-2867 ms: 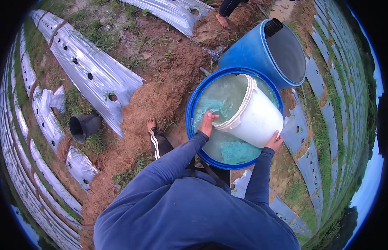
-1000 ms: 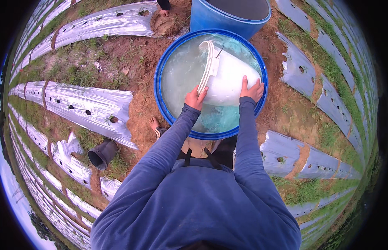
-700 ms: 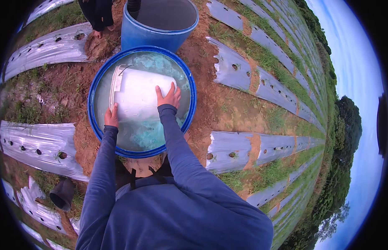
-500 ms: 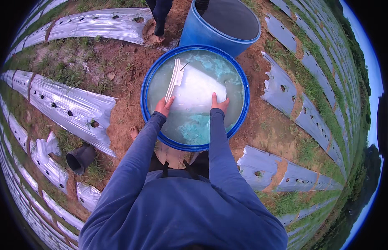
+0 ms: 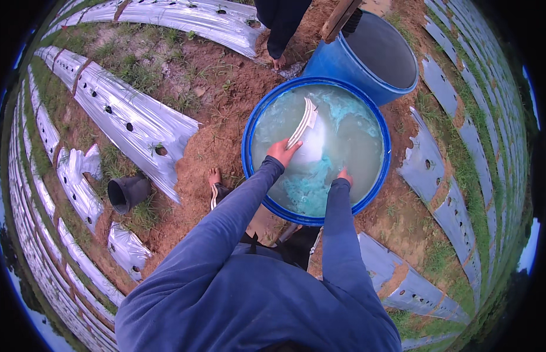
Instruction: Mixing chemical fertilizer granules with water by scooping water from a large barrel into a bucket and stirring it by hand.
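A white bucket (image 5: 311, 145) lies tipped on its side in the cloudy, turquoise-streaked liquid (image 5: 361, 146) of a blue drum (image 5: 247, 144). Only its ribbed rim and part of its wall show above the surface; the rest is under. My left hand (image 5: 283, 151) is closed on the near end of that rim. To the right, my right hand (image 5: 344, 175) dips into the liquid, its fingers mostly hidden, so I cannot see whether it touches the bucket.
A second blue drum (image 5: 320, 66) stands behind, with a wooden piece (image 5: 341, 20) over its edge. Another person's leg (image 5: 283, 26) is beside it. A black bucket (image 5: 129, 192) lies on its side at left. Silver plastic-covered beds (image 5: 129, 117) with holes run on both sides.
The white bucket has sunk deeper, with less of its wall showing. My right hand has left its visible base and gone into the liquid. The view has shifted, and the wooden piece has appeared.
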